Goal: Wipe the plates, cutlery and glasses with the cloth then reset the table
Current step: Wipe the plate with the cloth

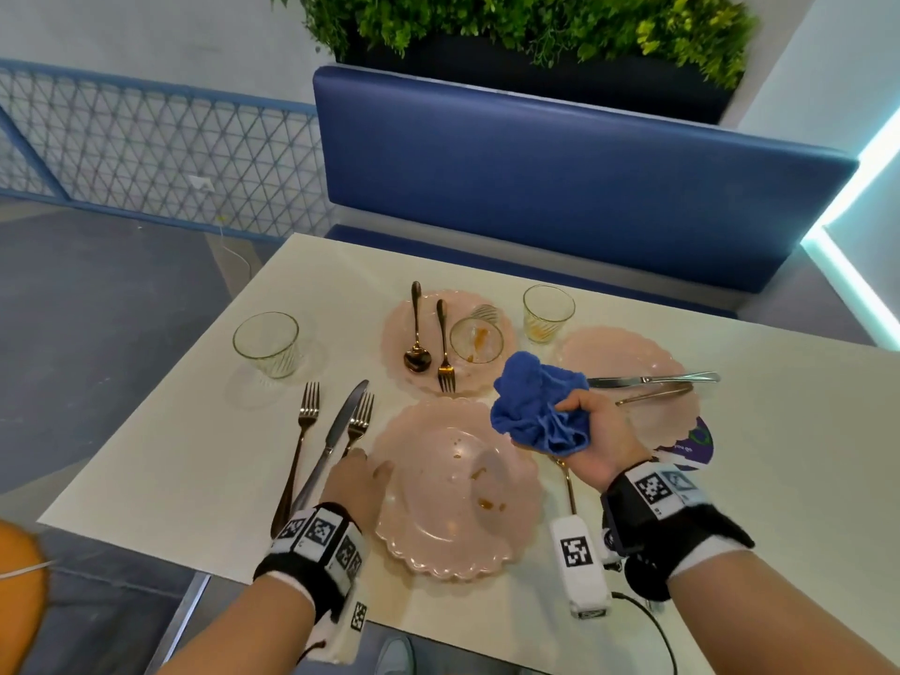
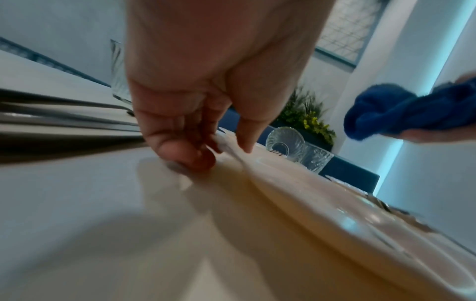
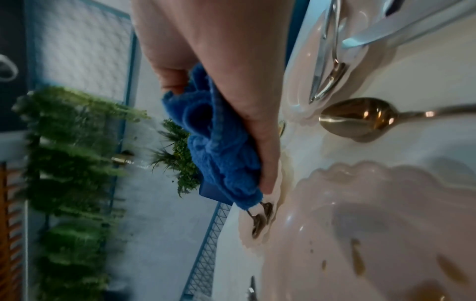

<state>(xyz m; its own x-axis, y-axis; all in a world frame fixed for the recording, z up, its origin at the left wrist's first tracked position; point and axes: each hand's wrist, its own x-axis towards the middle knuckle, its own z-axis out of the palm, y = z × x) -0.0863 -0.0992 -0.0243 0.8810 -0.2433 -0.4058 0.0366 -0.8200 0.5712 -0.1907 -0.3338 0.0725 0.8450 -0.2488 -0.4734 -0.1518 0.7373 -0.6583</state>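
Cloth (image 1: 538, 404) bunched in right hand (image 1: 596, 433) ready to wipe; left hand (image 1: 358, 482), fingers loose, steadies near plate (image 1: 455, 489) rim w/o gripping

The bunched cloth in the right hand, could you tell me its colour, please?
The bunched cloth is blue, clearest in the head view.

Black-and-white wristbands (image 1: 316, 538) with square coded markers, bare forearms.

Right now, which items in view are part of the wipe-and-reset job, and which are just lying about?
Job items:
blue cloth held in right hand
near pink plate, left hand at its rim
two other pink plates
three glasses
forks, knives, spoons

Lying about:
white tagged device
purple printed card
planter
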